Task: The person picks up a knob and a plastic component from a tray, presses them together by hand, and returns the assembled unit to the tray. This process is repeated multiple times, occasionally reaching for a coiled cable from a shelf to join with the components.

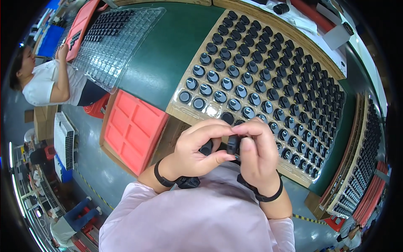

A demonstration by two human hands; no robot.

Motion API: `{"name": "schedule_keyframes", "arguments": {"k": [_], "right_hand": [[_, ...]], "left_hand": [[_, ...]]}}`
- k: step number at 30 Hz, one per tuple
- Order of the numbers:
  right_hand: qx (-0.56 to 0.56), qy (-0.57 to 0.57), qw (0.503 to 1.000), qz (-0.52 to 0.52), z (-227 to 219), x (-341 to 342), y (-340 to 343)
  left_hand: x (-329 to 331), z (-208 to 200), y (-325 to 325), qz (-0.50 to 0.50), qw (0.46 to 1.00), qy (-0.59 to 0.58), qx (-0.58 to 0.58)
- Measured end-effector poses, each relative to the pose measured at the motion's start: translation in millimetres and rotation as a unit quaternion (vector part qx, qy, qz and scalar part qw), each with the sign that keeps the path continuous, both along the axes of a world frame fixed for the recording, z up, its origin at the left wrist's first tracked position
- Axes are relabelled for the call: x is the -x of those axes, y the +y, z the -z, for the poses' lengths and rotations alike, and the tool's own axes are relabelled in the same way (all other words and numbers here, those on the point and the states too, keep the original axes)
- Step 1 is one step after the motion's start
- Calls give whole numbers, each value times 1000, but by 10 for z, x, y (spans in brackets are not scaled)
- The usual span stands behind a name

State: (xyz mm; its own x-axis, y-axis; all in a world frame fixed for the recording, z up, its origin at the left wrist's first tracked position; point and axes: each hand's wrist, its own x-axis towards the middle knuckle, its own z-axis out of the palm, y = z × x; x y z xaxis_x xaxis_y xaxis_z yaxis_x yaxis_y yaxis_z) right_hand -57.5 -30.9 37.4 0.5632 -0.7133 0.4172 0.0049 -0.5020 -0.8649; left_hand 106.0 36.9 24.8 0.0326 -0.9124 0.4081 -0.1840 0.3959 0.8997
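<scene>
My left hand (189, 149) and my right hand (261, 157) meet in front of my chest, at the near edge of a clear tray (213, 110). Between the fingertips of both hands is a small black part (233, 144); its exact kind is hard to make out. A second black cylindrical piece (206, 148) sits inside the curl of my left hand. Rows of similar black round pieces (241, 91), many with glossy tops, stand in the tray beyond my hands. One more black piece (227, 118) shows just past my left fingers.
Red divided trays (134, 126) lie in a cardboard box at my left. Another clear tray (105, 52), partly filled, rests on the green tabletop (168, 54), near a co-worker (54, 82). Stacked filled trays (359, 168) stand at the right.
</scene>
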Motion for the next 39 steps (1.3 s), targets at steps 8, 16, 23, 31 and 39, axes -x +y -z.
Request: {"name": "schedule_keyframes", "arguments": {"k": [8,16,23,31,39], "right_hand": [[-2,-27,1000,-5,49,-74,19],[-51,-34,998,-24,71,-124,59],[-138,-32,989,-32,8,-137,96],[-152,-47,986,-49,36,-110,38],[41,27,998,-28,17,-179,-29]], "left_hand": [[-39,4,45,-6,1000,-1,0],[-90,36,70,5,999,32,-11],[-146,78,69,3,999,32,-3],[-165,78,89,-22,999,46,-18],[-247,224,152,18,990,111,-84]]}}
